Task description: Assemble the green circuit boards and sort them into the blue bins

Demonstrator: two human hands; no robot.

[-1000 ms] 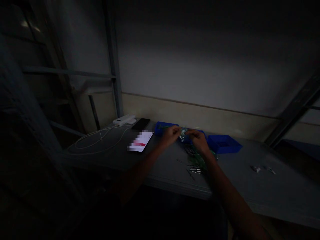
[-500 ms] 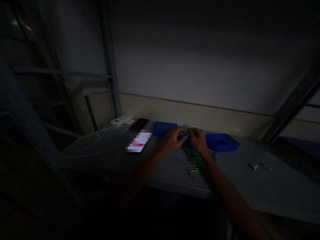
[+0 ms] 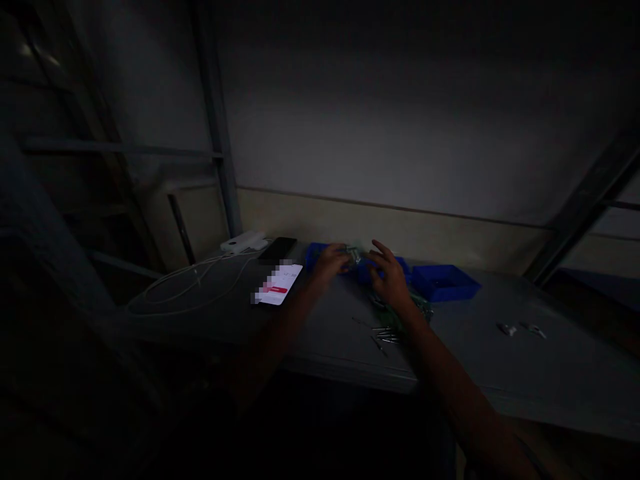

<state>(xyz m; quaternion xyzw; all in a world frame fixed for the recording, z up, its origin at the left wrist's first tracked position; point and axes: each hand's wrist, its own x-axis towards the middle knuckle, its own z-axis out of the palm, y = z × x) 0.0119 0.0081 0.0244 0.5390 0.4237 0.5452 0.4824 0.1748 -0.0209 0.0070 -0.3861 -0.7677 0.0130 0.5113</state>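
My left hand [image 3: 332,261] is closed on a small clear plastic bag [image 3: 353,254] with a pale, shiny look; its contents are too dark to make out. To its right my right hand [image 3: 390,275] has its fingers spread, with the fingertips near the bag and nothing visible in them. Behind my left hand sits a blue bin [image 3: 313,255] with greenish content, partly hidden. A second blue bin [image 3: 406,268] stands behind my right hand. Under my right wrist lies a greenish pile [image 3: 400,321], with several thin metal pins [image 3: 386,335] in front of it.
A third blue bin [image 3: 445,288] stands to the right. Two small metal parts [image 3: 508,330] lie further right on the grey table [image 3: 470,360]. At left are a lit phone [image 3: 280,285], a dark phone [image 3: 278,249], a white power strip [image 3: 243,242] and loose white cables [image 3: 200,267].
My left hand has moved slightly left and away with the bag. My right hand has come off the bag, and its fingers have spread.
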